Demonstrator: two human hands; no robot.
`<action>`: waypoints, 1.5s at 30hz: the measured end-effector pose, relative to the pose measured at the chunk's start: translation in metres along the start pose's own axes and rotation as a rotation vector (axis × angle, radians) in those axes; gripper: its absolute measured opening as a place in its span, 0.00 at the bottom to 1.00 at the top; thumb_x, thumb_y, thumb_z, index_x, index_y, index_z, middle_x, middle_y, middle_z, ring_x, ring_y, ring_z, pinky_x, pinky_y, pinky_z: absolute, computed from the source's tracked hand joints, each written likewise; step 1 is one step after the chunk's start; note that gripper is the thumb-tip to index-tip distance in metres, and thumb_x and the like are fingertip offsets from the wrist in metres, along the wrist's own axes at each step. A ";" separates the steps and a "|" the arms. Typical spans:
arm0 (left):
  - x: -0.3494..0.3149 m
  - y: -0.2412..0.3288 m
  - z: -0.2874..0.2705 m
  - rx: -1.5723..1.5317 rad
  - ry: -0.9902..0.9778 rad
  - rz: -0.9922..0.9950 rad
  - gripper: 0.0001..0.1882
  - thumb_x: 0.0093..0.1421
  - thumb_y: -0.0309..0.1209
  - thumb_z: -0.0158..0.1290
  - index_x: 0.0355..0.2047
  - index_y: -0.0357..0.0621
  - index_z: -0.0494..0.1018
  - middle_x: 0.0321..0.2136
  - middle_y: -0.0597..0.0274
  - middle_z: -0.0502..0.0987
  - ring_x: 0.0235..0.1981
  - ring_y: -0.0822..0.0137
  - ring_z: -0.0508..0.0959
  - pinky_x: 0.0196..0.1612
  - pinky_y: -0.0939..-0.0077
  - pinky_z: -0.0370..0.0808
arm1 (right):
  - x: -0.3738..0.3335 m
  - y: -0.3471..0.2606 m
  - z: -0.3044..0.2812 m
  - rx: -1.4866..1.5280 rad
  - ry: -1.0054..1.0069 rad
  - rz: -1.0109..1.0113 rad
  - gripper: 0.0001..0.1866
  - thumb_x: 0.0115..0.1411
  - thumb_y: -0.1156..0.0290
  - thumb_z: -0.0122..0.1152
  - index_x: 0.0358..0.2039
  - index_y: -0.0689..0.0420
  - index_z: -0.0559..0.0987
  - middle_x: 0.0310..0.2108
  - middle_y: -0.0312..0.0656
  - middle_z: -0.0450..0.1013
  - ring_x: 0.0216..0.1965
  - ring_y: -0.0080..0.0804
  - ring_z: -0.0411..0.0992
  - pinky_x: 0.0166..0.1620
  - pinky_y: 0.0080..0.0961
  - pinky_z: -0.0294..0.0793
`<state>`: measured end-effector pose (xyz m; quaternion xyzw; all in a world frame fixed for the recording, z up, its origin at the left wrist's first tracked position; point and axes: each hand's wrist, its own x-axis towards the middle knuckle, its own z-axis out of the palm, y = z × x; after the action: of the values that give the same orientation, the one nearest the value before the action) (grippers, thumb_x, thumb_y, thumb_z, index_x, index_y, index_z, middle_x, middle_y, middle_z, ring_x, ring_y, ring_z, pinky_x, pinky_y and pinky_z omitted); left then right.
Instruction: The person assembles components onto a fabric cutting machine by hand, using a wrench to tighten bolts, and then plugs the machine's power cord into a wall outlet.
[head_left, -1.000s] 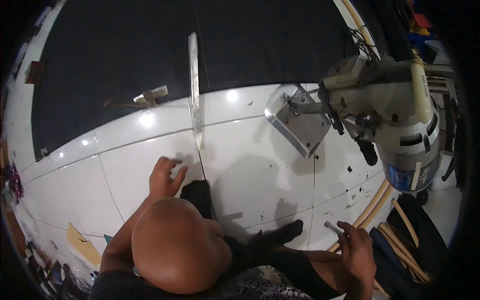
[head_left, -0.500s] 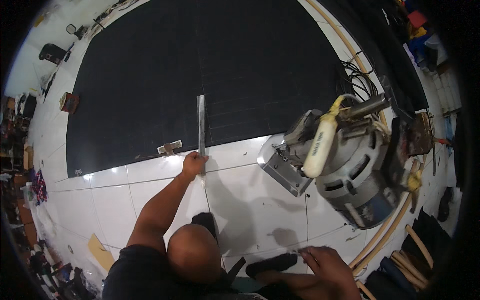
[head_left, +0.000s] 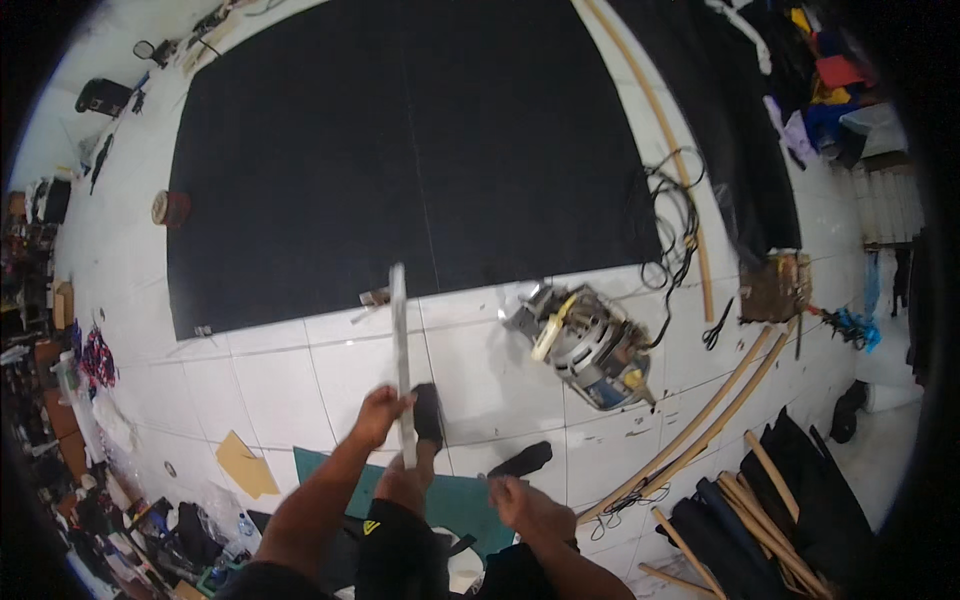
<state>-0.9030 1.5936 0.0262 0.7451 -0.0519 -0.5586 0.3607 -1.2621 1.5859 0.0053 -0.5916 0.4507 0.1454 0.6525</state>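
A: What takes the most space here?

B: A very big black sheet (head_left: 400,150) lies flat on the white tiled floor (head_left: 270,390). It is spread out fully, I think so that one can measure or mark on it.

A: And beside it?

B: Near its lower right corner an electric cutting machine (head_left: 585,345) rests on the tiles, with its cable (head_left: 675,215) curling behind it. It is well apart from both hands, as if it is parked. Long wooden sticks (head_left: 700,430) lie at the right.

A: Where is the long metal ruler?

B: The ruler (head_left: 400,350) is in the left hand (head_left: 380,415). Its far end reaches the near edge of the black sheet, and its near end comes toward the person's legs. The grip of the left hand is pressed together around the lower part of the ruler, probably because this gives control of its direction.

A: And the right hand?

B: The right hand (head_left: 525,505) is low, near a dark foot (head_left: 522,460). I cannot tell if its grip is spread or holds something small.
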 end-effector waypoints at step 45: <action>0.377 0.796 -0.452 -0.569 0.672 0.147 0.08 0.58 0.26 0.58 0.27 0.44 0.68 0.21 0.66 0.71 0.20 0.74 0.70 0.24 0.77 0.66 | 0.567 -0.940 -0.631 -0.388 0.779 -0.235 0.16 0.66 0.62 0.49 0.38 0.63 0.76 0.30 0.49 0.76 0.33 0.44 0.76 0.37 0.38 0.73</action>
<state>-0.1111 1.0449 0.2526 0.7506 0.1711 -0.2506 0.5869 -0.5320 0.5789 0.2439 -0.7609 0.5567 -0.0814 0.3233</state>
